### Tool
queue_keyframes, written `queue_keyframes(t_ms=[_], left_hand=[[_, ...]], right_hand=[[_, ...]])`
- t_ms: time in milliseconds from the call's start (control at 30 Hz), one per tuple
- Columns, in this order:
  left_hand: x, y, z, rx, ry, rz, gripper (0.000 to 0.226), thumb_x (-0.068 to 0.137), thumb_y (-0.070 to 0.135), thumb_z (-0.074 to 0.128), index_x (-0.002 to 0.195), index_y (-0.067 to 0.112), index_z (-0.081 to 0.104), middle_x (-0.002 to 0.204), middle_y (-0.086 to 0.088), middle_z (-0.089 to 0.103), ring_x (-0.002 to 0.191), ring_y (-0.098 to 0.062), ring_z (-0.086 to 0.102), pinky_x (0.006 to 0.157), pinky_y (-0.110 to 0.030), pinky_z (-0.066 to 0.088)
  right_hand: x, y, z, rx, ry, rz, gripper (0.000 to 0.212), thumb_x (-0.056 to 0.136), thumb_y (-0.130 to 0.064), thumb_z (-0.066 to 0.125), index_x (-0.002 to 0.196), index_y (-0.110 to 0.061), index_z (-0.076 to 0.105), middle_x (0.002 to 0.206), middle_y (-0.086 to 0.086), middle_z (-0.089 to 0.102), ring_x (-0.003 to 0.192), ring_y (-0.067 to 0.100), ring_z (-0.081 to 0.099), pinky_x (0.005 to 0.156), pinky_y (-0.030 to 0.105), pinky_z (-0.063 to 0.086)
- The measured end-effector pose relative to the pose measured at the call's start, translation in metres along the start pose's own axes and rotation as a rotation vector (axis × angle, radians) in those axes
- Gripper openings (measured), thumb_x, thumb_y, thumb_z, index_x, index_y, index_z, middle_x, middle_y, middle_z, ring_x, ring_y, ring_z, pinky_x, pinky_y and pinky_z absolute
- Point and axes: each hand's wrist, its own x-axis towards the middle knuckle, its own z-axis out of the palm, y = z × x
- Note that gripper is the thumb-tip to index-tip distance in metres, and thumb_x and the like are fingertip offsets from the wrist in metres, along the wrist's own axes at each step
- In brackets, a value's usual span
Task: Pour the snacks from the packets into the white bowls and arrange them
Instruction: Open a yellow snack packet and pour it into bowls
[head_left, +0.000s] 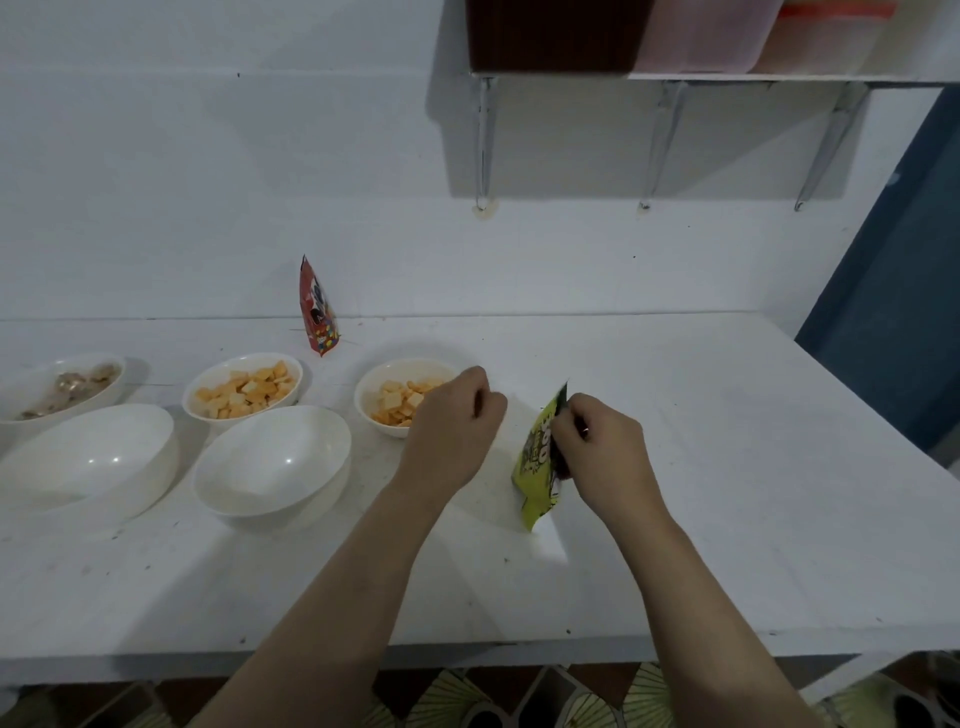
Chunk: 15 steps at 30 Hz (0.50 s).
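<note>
Our right hand (597, 441) pinched the green packet (537, 467) near its top, left hand (454, 428) curled shut, empty, just beside it. Best bet: left grabs the other corner, tear slow, mouth aimed at the empty bowl (272, 460) further left.

I see a white table (727, 467) set against a white wall (208, 182). A wall shelf (779, 78) on metal brackets (485, 145) carries plastic containers (701, 36). A blue panel (893, 291) stands at right. Patterned floor tiles (519, 696) show below the table edge.
</note>
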Motion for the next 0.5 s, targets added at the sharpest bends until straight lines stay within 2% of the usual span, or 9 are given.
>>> queue_keyframes(t_ms=[67,100,167,233,300,400,433,500], left_hand=[[0.0,0.008,-0.001,-0.032,-0.084,-0.07,0.026,0.095,0.023,0.048,0.074,0.008,0.047,0.072,-0.01,0.06,0.074,-0.034,0.061,0.065,-0.045,0.045],[-0.001,0.013,0.002,-0.023,-0.166,-0.117,0.031,0.097,0.034,0.048,0.078,0.009,0.051,0.075,-0.004,0.063,0.077,-0.031,0.062,0.069,-0.042,0.048],[-0.004,0.017,0.01,0.045,-0.306,-0.158,0.045,0.095,0.052,0.045,0.084,0.01,0.056,0.082,-0.005,0.067,0.078,-0.023,0.063,0.073,-0.037,0.049],[-0.004,0.014,0.015,0.076,-0.353,-0.149,0.044,0.097,0.047,0.044,0.085,0.006,0.054,0.084,-0.013,0.065,0.074,-0.023,0.059,0.07,-0.038,0.046],[-0.002,0.01,0.013,0.056,-0.349,-0.132,0.033,0.097,0.032,0.043,0.081,0.003,0.05,0.084,-0.018,0.062,0.073,-0.029,0.056,0.067,-0.043,0.045],[0.001,0.013,0.008,0.044,-0.293,-0.08,0.028,0.096,0.021,0.043,0.079,-0.001,0.049,0.079,-0.02,0.06,0.064,-0.016,0.053,0.061,-0.036,0.04],[0.003,0.015,0.007,0.021,-0.273,-0.078,0.029,0.097,0.02,0.044,0.08,-0.003,0.049,0.078,-0.02,0.061,0.063,-0.015,0.055,0.061,-0.038,0.042],[0.007,0.017,0.008,0.011,-0.286,-0.105,0.035,0.098,0.028,0.045,0.082,-0.002,0.051,0.081,-0.021,0.062,0.069,-0.027,0.059,0.068,-0.045,0.048]], right_hand=[[0.002,0.002,-0.003,-0.019,-0.011,-0.013,0.027,0.096,-0.017,0.045,0.074,-0.002,0.044,0.066,0.011,0.055,0.057,0.026,0.049,0.048,0.027,0.032],[0.002,0.001,-0.002,-0.027,-0.027,-0.019,0.028,0.097,-0.019,0.044,0.075,-0.003,0.045,0.069,0.011,0.059,0.06,0.031,0.057,0.05,0.03,0.037],[0.002,-0.001,0.001,-0.044,-0.087,-0.026,0.027,0.099,-0.023,0.043,0.081,-0.004,0.051,0.075,0.011,0.065,0.07,0.032,0.066,0.058,0.038,0.049],[0.0,-0.003,0.003,-0.05,-0.135,-0.016,0.024,0.098,-0.023,0.044,0.084,-0.005,0.052,0.078,0.01,0.067,0.074,0.031,0.068,0.064,0.043,0.052],[-0.001,-0.003,0.001,-0.044,-0.138,0.004,0.023,0.095,-0.024,0.05,0.081,-0.006,0.049,0.079,0.01,0.066,0.074,0.03,0.069,0.061,0.042,0.052],[0.0,-0.003,-0.004,-0.062,-0.097,0.009,0.021,0.086,-0.012,0.057,0.073,-0.009,0.04,0.074,0.013,0.061,0.072,0.035,0.064,0.052,0.033,0.041],[0.0,-0.003,-0.005,-0.065,-0.094,0.015,0.021,0.085,-0.01,0.057,0.073,-0.009,0.04,0.074,0.014,0.06,0.074,0.036,0.063,0.051,0.031,0.039],[0.001,-0.005,-0.005,-0.046,-0.114,0.034,0.02,0.086,-0.013,0.06,0.077,-0.007,0.043,0.078,0.013,0.061,0.073,0.032,0.063,0.051,0.029,0.042]])
